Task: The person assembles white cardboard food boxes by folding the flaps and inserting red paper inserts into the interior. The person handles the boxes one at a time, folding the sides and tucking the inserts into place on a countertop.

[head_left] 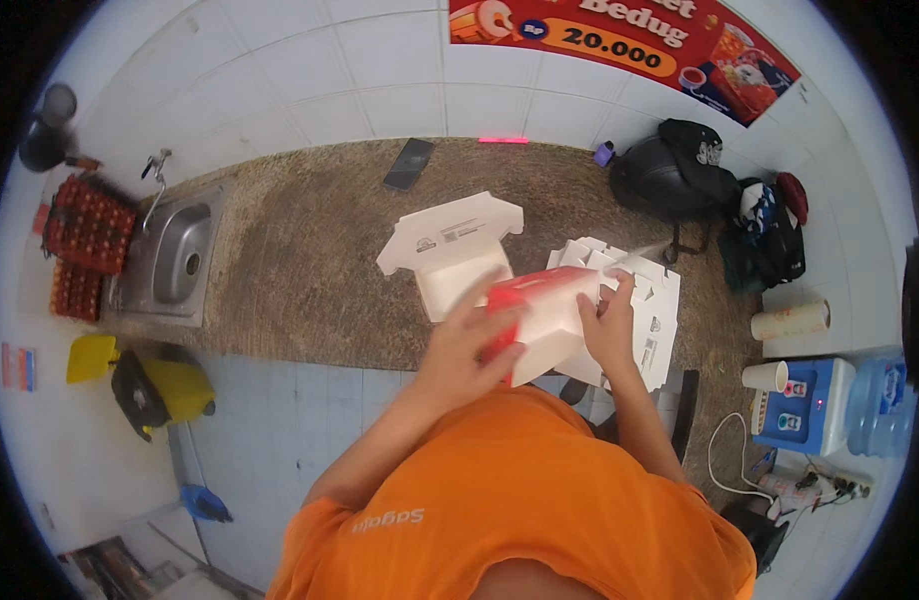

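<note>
Between my hands is a red and white cardboard food box (553, 322), partly folded, its pale inner face showing. My left hand (471, 348) presses against its red side, the fingers slightly blurred. On the opposite side my right hand (609, 325) pinches the upper edge of the card between thumb and fingers. Just beyond my left hand, another box (449, 232) stands on the counter with its white lid flap raised open. Flattened white box blanks (657, 335) lie stacked beside and partly behind the held box, to the right.
The brown counter (309, 240) carries a dark phone (409, 164) at the back. A black bag (669, 172) sits at the back right. At the far left are a steel sink (179, 262) and egg trays (87, 225). A blue water dispenser (801, 405) stands at right.
</note>
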The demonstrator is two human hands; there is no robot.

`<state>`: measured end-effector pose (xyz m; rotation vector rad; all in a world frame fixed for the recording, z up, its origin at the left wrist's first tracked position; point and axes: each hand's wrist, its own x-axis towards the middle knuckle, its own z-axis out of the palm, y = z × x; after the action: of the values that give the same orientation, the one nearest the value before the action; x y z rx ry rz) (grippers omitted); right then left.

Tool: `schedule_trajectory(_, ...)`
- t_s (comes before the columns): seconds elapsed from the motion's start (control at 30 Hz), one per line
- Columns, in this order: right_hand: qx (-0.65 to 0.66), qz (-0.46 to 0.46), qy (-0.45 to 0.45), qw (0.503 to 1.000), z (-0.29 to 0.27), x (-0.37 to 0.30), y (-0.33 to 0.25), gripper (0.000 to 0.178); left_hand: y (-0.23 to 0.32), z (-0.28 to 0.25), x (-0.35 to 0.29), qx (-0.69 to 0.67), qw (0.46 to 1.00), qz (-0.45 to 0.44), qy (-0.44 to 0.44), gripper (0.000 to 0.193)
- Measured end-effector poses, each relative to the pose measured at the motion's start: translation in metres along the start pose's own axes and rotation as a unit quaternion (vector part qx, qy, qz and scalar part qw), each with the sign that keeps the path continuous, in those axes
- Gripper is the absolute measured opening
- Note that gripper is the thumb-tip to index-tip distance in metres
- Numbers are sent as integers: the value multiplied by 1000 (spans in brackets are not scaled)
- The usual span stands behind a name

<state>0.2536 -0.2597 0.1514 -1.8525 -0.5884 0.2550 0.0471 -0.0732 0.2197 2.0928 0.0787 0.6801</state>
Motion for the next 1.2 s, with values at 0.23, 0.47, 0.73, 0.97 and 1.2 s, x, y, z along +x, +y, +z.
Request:
schedule_trajectory(0.23,-129,-108,-126,978,65,78,62,59,-19,17,-10,-70,986,-82,128,41)
schedule_trajectory(0.47,-279,-60,-173,943,132,117,55,52,-205,-10,-52,165,957,-224,85,45)
schedule_trajectory(0.73,-363,-85,-181,910,146,114,68,28,-217,-24,-67,126,970,-206,19,56)
schedule_trajectory(0.97,-394,-30,-198,897,153,117,52,24,-235,-15,-69,28,972,-230,44,59)
schedule_trajectory(1.2,-369,-48,-134,918,162,114,62,19,-196,13,-80,69,980,-131,131,53)
